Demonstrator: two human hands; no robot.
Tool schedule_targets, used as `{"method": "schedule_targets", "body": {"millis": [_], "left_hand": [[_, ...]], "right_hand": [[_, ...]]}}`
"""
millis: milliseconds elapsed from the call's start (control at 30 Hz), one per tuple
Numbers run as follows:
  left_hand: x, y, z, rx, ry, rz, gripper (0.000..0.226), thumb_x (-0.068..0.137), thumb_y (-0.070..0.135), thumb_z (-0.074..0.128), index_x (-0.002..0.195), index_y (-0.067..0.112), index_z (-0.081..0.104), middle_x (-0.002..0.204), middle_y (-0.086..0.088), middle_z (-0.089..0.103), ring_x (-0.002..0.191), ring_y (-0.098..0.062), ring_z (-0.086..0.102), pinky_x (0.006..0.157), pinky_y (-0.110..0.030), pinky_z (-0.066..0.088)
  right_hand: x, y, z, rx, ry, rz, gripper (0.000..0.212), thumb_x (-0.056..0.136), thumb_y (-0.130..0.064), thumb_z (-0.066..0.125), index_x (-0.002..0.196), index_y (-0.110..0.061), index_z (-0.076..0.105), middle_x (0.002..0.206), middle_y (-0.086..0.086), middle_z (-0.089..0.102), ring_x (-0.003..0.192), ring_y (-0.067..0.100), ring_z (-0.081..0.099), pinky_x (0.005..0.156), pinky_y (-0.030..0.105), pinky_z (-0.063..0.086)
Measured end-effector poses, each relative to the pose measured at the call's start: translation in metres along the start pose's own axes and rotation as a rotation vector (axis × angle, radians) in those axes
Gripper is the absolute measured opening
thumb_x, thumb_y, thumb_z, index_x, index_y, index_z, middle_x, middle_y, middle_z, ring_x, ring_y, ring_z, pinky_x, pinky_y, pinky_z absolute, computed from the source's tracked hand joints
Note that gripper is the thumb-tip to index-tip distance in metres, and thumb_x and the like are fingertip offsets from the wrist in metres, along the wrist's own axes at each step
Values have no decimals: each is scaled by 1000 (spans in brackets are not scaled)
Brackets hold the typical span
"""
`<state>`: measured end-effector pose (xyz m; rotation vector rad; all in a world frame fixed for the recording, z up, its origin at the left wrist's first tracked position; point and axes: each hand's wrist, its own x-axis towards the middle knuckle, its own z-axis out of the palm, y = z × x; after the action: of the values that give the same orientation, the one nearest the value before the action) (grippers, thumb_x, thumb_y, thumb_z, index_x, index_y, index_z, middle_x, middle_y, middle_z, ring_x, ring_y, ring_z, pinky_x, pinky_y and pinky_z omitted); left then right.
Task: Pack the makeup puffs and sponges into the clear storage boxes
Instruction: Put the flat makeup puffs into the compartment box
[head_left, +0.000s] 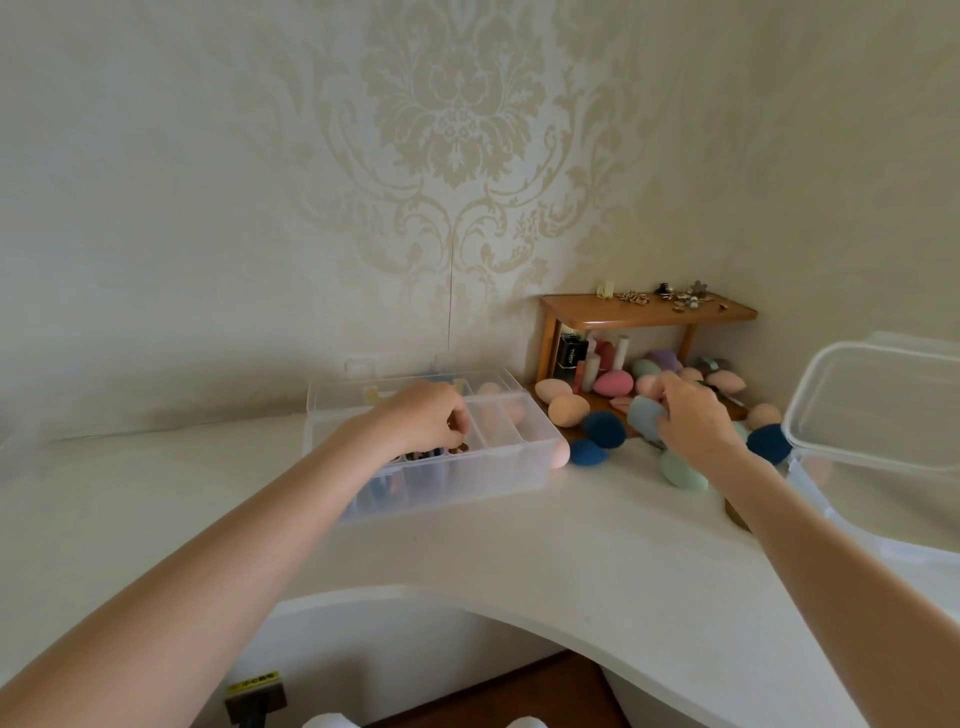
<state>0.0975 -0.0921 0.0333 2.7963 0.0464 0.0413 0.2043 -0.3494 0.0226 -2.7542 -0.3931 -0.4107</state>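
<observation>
Grip, right: right hand (693, 415) has fingers curled round a grey-blue sponge (644, 415), lifting it from the pile beside the shelf (649, 312).
Grip, left: left hand (423, 421) has fingers curled down into the divided box (441, 467), pinching something small and dark; what it is cannot be told.
Sponges: loose pile (602, 428) on the tabletop (571, 545), pink, peach, navy and green, between the divided box and the lidded box (872, 410); a few pale ones already lie in the divided box's right compartments.
Handling: likely very light, soft and springy; not fragile; rounded shape may roll.
Hold point: judged best across the fat middle, with a gentle squeeze.
Lidded box: at right edge, lid raised.
</observation>
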Motion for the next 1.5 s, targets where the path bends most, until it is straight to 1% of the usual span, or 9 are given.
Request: {"method": "schedule_targets", "body": {"millis": [200,367,600,733,800,1067,1133,1233,1500], "left_hand": [[0,-4,0,-27,49,-18,25,86,10,58,109,13,66,104,1,61,103,-13,59,67,-15,40],[-2,-2,1,-27,78,-11,16,83,10,61,98,13,59,96,4,55,96,-17,57,76,-24,41],[-8,0,-1,-62,81,-9,26,82,5,61,106,10,55,98,-1,58,90,-20,58,73,-27,47],[-5,0,-4,-25,32,6,30,85,9,59,114,9,54,114,-4,60,89,-16,54,52,-10,42],[-5,-1,-7,-11,17,-2,31,85,12,59,116,12,54,108,0,58,84,-14,51,41,-8,34],[15,3,-19,98,-159,1,29,82,21,65,106,6,65,107,-9,68,97,-25,64,74,-32,47],[20,6,-19,140,-201,-13,30,78,23,71,100,6,61,100,-7,67,90,-23,62,71,-32,45],[26,6,-17,165,-234,-32,30,75,24,74,89,16,49,83,5,55,83,-18,54,67,-29,40],[26,5,-22,152,-279,-27,23,80,22,71,95,15,56,76,11,48,81,-14,50,56,-18,35]], "right_hand": [[-26,-76,-29,565,154,-98,30,87,-8,61,114,-7,47,77,-9,53,70,13,61,63,14,53],[-55,-136,8,410,64,-340,15,90,-17,57,101,-7,53,72,-4,56,59,6,45,66,5,42],[-43,-149,38,193,-59,-351,20,91,-16,51,106,-6,60,105,11,63,94,25,59,74,32,47],[-32,-142,26,183,-200,-408,28,96,-29,47,115,-20,66,109,6,60,101,21,59,62,10,38],[-22,-130,14,207,-238,-374,30,98,-27,43,120,-24,63,108,0,60,99,18,60,59,7,38],[70,-10,8,3,-189,119,21,94,-11,47,102,-1,64,101,16,65,100,31,62,69,26,47],[80,-1,24,-49,-281,113,15,92,-18,55,93,-4,61,89,11,60,88,25,60,56,21,39],[86,4,45,-169,-340,61,25,90,-30,57,96,-6,60,95,13,65,91,25,60,75,30,47],[79,-4,37,-346,-140,-18,22,89,-20,57,106,-6,60,103,12,64,95,28,63,70,33,49]]}}
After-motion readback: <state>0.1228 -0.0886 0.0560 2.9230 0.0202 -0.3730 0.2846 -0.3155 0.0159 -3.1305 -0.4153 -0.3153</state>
